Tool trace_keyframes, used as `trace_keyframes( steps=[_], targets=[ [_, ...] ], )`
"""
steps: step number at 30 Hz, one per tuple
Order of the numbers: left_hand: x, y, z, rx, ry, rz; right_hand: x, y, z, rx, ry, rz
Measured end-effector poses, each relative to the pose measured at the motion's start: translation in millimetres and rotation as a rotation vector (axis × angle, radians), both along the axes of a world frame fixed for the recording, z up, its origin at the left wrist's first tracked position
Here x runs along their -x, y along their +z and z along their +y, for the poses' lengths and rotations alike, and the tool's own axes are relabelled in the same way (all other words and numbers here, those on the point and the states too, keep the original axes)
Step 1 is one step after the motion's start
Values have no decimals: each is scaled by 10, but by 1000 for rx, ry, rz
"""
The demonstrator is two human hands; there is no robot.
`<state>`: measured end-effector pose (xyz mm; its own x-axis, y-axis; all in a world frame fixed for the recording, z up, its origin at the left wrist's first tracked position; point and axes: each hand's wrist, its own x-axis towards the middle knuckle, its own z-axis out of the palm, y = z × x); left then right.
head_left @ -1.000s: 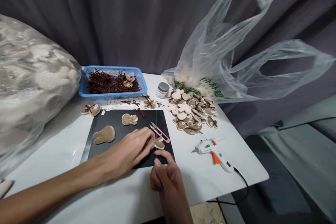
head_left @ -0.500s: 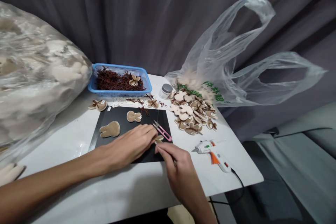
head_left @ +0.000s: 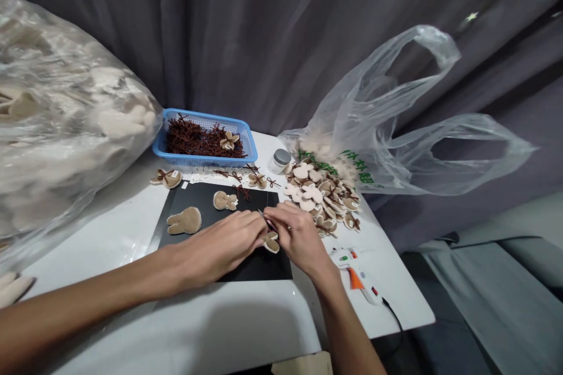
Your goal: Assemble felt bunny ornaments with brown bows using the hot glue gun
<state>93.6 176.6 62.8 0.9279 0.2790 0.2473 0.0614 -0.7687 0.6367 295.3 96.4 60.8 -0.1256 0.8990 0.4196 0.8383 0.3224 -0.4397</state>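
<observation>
My left hand (head_left: pixel 233 241) is closed, its fingertips pinching a small tan plush rabbit head (head_left: pixel 271 242) above the black mat (head_left: pixel 259 269). The rabbit's ears stick out to the right of those fingers. Close beside it, my right hand (head_left: pixel 297 234) has its fingers closed over the pink thread snips (head_left: pixel 261 213); just a bit of the blade end shows, and the rest is hidden under the hand. Two more plush pieces lie on the mat: a larger rabbit head (head_left: pixel 185 221) and a smaller rabbit head (head_left: pixel 225 201) with a white tag.
A blue basket (head_left: pixel 204 160) of brown bows stands at the back. Beside a grey-lidded jar (head_left: pixel 280 160) is a pile of rabbit pieces (head_left: pixel 323 196) against a clear carrier bag (head_left: pixel 373 123). A glue gun (head_left: pixel 358 277) lies at right, and a bulging plastic bag (head_left: pixel 65 129) at left.
My right hand has moved up and away from me, from the rabbit head onto the snips, covering most of them. My left hand stays on the rabbit head. The view has shifted slightly.
</observation>
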Motion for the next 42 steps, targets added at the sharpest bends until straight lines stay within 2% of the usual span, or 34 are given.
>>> trace_keyframes(
  steps=[3,7,11,14,17,19,26,32,36,42],
  targets=[
    [-8,45,19,-13,12,0,-18,-61,13,-86,12,-13],
    [-2,102,48,41,59,-24,9,-102,-57,-183,-44,50],
    [13,132,75,94,34,-76,67,-77,-172,-335,-119,67],
    [10,127,83,103,7,-85,88,-24,-237,-433,-174,-44],
    [-8,107,82,110,2,-118,83,15,-264,-372,-187,-134],
    [-19,97,80,118,3,-139,72,9,-267,-305,-169,-114],
    [-48,94,63,234,23,-143,83,-128,-247,-148,-108,108],
    [-63,58,48,337,36,-131,126,-168,-229,-5,-190,274],
    [-68,69,41,358,15,-122,122,-162,-232,-13,-200,245],
    [-68,69,48,340,0,-71,44,-102,-138,-155,-223,152]
  ],
)
